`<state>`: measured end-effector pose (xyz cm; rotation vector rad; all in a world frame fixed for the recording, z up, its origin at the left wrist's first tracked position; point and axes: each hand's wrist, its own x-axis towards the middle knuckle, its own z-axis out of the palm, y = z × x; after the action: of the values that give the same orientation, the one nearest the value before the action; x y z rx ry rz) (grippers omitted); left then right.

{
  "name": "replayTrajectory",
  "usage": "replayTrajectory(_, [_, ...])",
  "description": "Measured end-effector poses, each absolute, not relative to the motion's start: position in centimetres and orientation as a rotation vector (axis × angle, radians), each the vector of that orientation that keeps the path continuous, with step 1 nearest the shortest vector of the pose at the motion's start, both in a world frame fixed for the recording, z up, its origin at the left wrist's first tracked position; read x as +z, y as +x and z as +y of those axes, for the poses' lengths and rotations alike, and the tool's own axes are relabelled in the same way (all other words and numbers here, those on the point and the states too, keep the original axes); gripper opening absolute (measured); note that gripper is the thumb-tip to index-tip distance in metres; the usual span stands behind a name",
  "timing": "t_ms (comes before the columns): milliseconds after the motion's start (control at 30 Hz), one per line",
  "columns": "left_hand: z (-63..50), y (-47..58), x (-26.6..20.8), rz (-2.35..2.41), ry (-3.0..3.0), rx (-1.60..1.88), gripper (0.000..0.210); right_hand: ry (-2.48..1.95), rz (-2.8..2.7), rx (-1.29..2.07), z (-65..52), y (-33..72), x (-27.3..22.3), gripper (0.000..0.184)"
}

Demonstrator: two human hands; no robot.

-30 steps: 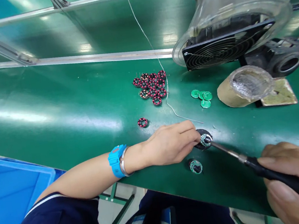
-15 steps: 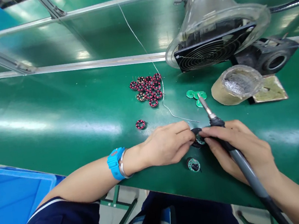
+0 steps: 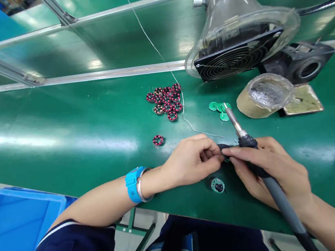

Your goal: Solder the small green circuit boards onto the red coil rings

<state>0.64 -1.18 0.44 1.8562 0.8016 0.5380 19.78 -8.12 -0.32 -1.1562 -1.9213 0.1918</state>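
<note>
My left hand point(image 3: 195, 159), thumb and fingers pinched together, grips the left side of a small black ring-shaped part point(image 3: 224, 147) at the bench's front. Much of that part is hidden by fingers. In my right hand point(image 3: 279, 168) lies a soldering iron point(image 3: 273, 189), its metal tip pointing up and away from the part. The right thumb and forefinger reach the part's right side. Just below, a round green circuit board with a black centre point(image 3: 217, 185) rests on the bench. Solder wire point(image 3: 197, 131) trails down to a loose end above my hands.
Several red-and-black wound motor cores point(image 3: 166, 99) are grouped mid-bench, a single core point(image 3: 158, 140) nearer. Green discs point(image 3: 213, 106) lie ahead of the iron tip. A fume-extractor hood point(image 3: 238, 50), a cardboard-coloured cup point(image 3: 253, 99) and a sponge tray point(image 3: 301, 99) stand right.
My left fingers have shifted slightly right and curled on the black ring part, which now shows less of its inside. The iron's tip has moved a little right, off the green discs.
</note>
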Motion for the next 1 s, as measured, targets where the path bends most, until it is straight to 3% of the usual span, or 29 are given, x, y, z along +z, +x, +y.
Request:
replayTrajectory(633, [-0.7,0.2,1.0,0.85,1.784,0.368,0.005,-1.112,-1.999,0.21,-8.4,19.9,-0.3,0.046])
replayTrajectory(800, [-0.7,0.4,1.1,0.883,1.772,0.33,0.004,-1.182,-1.862,0.222,-8.8,20.6,1.0,0.058])
replayTrajectory(1000, [-0.8,0.3,1.1,0.897,1.712,0.34,0.004,-1.263,-1.821,0.296,-9.4,21.2,2.9,0.051])
